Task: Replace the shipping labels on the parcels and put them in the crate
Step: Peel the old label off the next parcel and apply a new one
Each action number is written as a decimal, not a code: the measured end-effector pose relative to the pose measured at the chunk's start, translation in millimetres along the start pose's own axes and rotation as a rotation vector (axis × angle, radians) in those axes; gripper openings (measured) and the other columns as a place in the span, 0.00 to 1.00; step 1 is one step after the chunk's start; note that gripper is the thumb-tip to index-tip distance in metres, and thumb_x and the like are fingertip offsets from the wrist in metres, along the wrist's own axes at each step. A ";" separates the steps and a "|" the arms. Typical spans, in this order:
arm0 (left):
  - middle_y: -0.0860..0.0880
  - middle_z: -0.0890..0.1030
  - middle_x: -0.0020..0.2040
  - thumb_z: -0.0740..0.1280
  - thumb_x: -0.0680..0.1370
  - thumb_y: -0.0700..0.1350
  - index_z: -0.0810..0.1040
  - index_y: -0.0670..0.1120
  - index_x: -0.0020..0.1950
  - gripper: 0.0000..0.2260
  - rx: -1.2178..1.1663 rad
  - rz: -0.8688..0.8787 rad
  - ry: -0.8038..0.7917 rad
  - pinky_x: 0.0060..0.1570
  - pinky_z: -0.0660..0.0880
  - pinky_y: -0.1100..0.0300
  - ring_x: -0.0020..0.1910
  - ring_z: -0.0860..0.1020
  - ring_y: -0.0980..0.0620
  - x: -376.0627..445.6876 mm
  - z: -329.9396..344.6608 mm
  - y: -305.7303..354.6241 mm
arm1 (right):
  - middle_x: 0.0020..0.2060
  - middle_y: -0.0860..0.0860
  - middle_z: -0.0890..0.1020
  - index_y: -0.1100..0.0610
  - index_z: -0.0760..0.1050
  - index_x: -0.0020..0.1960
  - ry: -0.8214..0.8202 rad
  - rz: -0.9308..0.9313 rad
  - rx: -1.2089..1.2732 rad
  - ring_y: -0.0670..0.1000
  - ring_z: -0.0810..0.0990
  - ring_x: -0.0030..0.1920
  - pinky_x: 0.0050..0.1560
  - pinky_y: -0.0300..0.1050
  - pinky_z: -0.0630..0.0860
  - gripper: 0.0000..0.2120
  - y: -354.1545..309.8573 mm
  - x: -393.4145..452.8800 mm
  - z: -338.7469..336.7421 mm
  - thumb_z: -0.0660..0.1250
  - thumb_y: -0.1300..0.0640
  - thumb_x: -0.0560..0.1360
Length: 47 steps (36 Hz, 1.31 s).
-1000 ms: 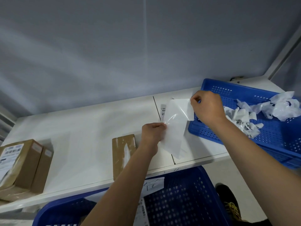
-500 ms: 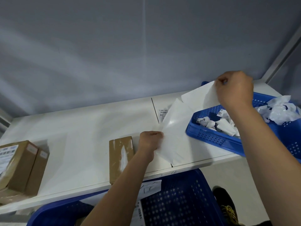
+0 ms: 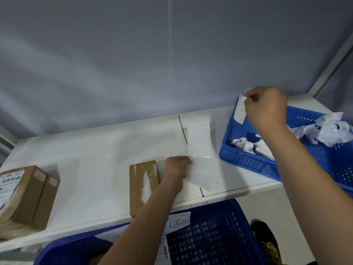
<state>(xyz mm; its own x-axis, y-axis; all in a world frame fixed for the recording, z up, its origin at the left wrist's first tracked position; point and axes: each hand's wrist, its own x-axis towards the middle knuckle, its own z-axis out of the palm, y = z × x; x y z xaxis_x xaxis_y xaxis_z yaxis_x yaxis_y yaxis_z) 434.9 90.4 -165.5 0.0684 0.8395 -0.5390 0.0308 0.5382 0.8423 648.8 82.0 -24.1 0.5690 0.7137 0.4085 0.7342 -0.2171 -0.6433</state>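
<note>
A brown cardboard parcel [image 3: 143, 186] with white label residue lies on the white table [image 3: 91, 155] near the front edge. Just right of it my left hand [image 3: 176, 169] pinches a glossy white backing sheet [image 3: 200, 155] that stands up blurred over the table. My right hand [image 3: 265, 108] is raised over the far corner of the blue bin and pinches a peeled white label [image 3: 240, 109] that hangs down. A blue crate [image 3: 219, 236] sits below the table's front edge with papers inside.
A blue bin [image 3: 248, 161] at the right holds crumpled white paper scraps [image 3: 330, 131]. Two brown parcels [image 3: 28, 192], one with a printed label, stand at the table's left end. A grey wall rises behind. A dark shoe [image 3: 265, 243] is on the floor.
My right hand has pulled the label off the backing sheet, moving up and to the right over the bin. My left hand stayed by the parcel holding the backing.
</note>
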 end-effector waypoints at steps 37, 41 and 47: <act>0.42 0.83 0.40 0.73 0.79 0.42 0.82 0.35 0.49 0.09 -0.127 0.090 -0.006 0.40 0.81 0.57 0.34 0.79 0.47 -100.0 -66.2 85.0 | 0.49 0.51 0.83 0.55 0.81 0.56 -0.428 -0.343 0.075 0.51 0.80 0.46 0.49 0.44 0.77 0.09 -79.3 -145.3 39.6 0.66 0.60 0.79; 0.42 0.83 0.39 0.74 0.78 0.41 0.82 0.35 0.45 0.08 -0.132 0.078 0.067 0.40 0.82 0.57 0.34 0.79 0.47 -117.8 -90.8 79.1 | 0.49 0.50 0.83 0.55 0.81 0.57 -0.459 -0.399 0.093 0.51 0.80 0.48 0.50 0.47 0.77 0.09 -94.6 -168.3 27.9 0.66 0.60 0.79; 0.41 0.83 0.38 0.73 0.78 0.36 0.82 0.34 0.44 0.05 -0.122 0.051 0.083 0.42 0.83 0.57 0.34 0.80 0.48 -145.4 -123.5 65.5 | 0.47 0.49 0.82 0.55 0.81 0.57 -0.521 -0.450 0.178 0.49 0.78 0.48 0.50 0.44 0.75 0.08 -107.5 -205.1 20.5 0.68 0.59 0.79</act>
<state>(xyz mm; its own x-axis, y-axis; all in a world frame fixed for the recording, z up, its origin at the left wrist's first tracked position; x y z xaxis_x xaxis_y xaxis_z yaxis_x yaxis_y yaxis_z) 303.9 12.7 -33.3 -0.0163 0.8664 -0.4991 -0.0922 0.4958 0.8635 445.6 -27.4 -52.0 -0.0590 0.9439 0.3249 0.7594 0.2537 -0.5991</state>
